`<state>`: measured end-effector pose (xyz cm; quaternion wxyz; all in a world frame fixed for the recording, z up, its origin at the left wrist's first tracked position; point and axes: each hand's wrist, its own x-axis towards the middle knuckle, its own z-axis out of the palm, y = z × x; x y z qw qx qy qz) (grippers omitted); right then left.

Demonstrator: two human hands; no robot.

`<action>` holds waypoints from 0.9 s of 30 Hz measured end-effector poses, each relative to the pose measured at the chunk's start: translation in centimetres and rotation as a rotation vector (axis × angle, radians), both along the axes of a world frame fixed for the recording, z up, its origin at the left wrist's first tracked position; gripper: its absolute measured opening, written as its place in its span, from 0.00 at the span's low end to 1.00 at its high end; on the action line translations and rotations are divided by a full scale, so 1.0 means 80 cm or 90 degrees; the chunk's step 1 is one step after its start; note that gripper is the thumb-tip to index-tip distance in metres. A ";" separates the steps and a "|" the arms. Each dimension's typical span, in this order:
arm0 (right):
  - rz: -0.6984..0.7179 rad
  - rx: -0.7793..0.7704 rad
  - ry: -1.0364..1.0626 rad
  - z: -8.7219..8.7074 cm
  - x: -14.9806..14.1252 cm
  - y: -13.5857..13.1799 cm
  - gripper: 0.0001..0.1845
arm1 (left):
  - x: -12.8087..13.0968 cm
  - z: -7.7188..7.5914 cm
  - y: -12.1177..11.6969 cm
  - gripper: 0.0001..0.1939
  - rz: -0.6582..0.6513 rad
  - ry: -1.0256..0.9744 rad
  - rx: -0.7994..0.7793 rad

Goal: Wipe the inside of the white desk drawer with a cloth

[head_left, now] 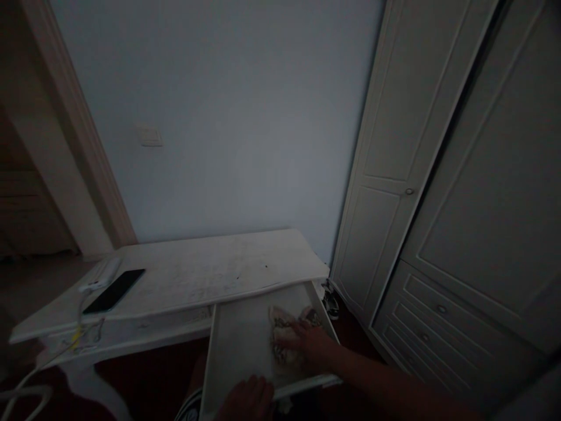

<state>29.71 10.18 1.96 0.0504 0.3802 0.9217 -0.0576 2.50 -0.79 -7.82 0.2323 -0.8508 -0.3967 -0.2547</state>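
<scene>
Two bare hands are at work over one pulled-out drawer, which juts from the desk's front edge near its right corner. In it lies one crumpled bundle of cloth, toward the drawer's front right corner. The bundle is pale, cream or beige, soft and creased, with dark mottled patches along two sides (the room is dim, so any print is hard to read).

The right hand rests on the bundle with its fingers spread; whether they grip it I cannot tell. The left hand is closed over the drawer's front wall, knuckles up, gripping it.

The desk is white, its top scuffed and bearing two small dark spots. Near its left end lie two things: one dark, flat phone or tablet by the front edge, and one white power strip just behind it, a white cable hanging past the front left corner. One light switch is on the blue wall; four knobs show on the wardrobe beyond the right edge.
</scene>
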 end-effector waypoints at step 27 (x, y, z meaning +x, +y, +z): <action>0.150 0.022 0.080 -0.011 -0.247 0.031 0.25 | -0.003 -0.003 0.007 0.09 -0.016 -0.012 0.036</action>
